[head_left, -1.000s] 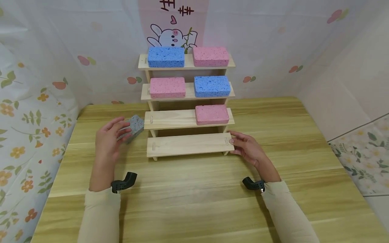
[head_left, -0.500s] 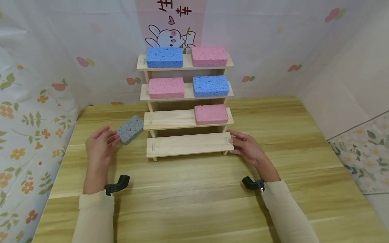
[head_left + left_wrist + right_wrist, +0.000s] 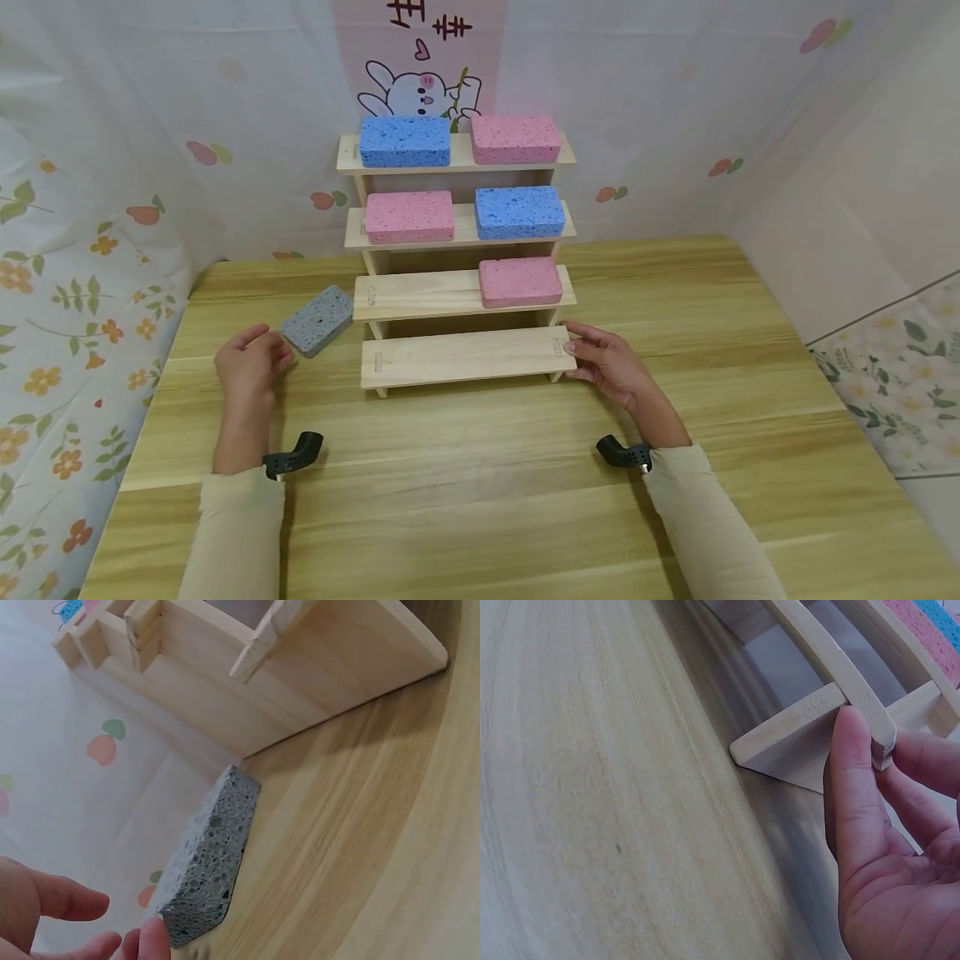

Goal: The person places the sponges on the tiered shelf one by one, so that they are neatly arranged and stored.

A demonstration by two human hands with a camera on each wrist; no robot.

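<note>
A grey speckled sponge (image 3: 317,321) lies flat on the table, left of a stepped wooden rack (image 3: 465,357). My left hand (image 3: 251,364) is just left of the sponge with loosely bent fingers and holds nothing. In the left wrist view, a fingertip (image 3: 154,937) overlaps the near corner of the sponge (image 3: 210,855); whether they touch I cannot tell. My right hand (image 3: 611,367) pinches the right end of the rack's lowest shelf. The right wrist view has the thumb (image 3: 853,750) on one side of the shelf end and fingers on the other.
The upper shelves carry blue sponges (image 3: 405,142) (image 3: 520,212) and pink sponges (image 3: 516,140) (image 3: 410,217) (image 3: 521,282). Bare wood shows on the third shelf's left half (image 3: 420,295). A patterned cloth (image 3: 270,125) hangs behind the wooden table (image 3: 465,492).
My left hand has drawn back from over the grey sponge, to the left and towards me, uncovering it. The right hand keeps its grip on the rack.
</note>
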